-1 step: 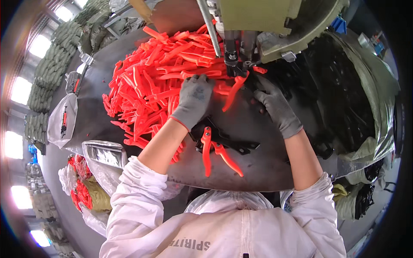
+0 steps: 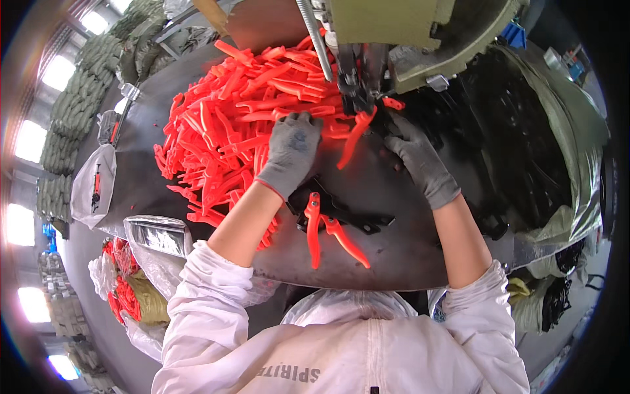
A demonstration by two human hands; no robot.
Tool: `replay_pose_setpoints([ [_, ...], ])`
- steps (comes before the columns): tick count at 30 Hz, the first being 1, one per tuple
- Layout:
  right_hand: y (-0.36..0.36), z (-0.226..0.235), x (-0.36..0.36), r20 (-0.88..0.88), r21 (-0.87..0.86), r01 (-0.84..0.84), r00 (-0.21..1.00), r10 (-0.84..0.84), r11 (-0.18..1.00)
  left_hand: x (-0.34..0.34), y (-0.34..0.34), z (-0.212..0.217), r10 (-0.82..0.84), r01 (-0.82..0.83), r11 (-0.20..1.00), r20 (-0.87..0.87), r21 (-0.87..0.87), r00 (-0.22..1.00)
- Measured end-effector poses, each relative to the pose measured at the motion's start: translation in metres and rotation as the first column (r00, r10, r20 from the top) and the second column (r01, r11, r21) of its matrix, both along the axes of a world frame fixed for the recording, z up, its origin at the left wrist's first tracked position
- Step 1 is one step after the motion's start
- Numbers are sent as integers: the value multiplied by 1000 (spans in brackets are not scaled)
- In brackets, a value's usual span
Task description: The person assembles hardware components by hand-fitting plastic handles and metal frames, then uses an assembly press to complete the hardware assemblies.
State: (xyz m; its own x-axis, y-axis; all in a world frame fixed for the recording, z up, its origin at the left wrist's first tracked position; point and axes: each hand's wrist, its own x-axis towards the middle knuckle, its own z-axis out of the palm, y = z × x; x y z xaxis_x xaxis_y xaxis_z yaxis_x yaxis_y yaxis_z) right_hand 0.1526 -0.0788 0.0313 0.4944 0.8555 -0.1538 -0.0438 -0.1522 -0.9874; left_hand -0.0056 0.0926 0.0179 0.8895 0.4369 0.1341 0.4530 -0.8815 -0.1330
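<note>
My left hand (image 2: 290, 150), in a grey glove, lies at the right edge of a heap of red plastic handles (image 2: 223, 118). Its fingers are curled, and whatever they grip is hidden. My gloved right hand (image 2: 420, 157) is closed beside the press head (image 2: 357, 82), its fingertips against dark parts I cannot make out. Between the hands, one red handle (image 2: 356, 139) slants down from under the press head. Closer to me lies a tool with two spread red handles (image 2: 314, 230), next to flat black metal pieces (image 2: 354, 218).
Black parts (image 2: 518, 144) fill a sack-lined area at the right. The press's curved green frame (image 2: 453, 56) overhangs the worktable (image 2: 413, 253). Bags with red pieces (image 2: 128, 295) stand lower left. A plastic-wrapped box (image 2: 157, 236) sits by the table's left edge.
The dark lower part of the press head is now blurred by motion. The whole view has shifted slightly; both hands keep their places beside the press.
</note>
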Motion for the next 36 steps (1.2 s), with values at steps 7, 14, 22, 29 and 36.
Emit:
replay_pose_setpoints([
  [7,-6,17,0,-38,-104,-90,996,87,990,-23,-6,15,214,-207,975,92,-79,973],
  [14,-7,2,2,-150,-253,-98,987,61,962,-34,-9,34,187,-10,867,307,-498,933],
  [22,-14,-3,-8,-217,-114,-39,976,13,993,-25,-54,53,117,280,604,431,-746,895],
  [29,-31,2,102,963,38,543,205,-176,839,-15,-75,-6,403,181,17,173,-983,899],
  [36,-48,-15,144,965,165,475,105,-242,864,11,-45,12,565,276,-170,135,-946,814],
])
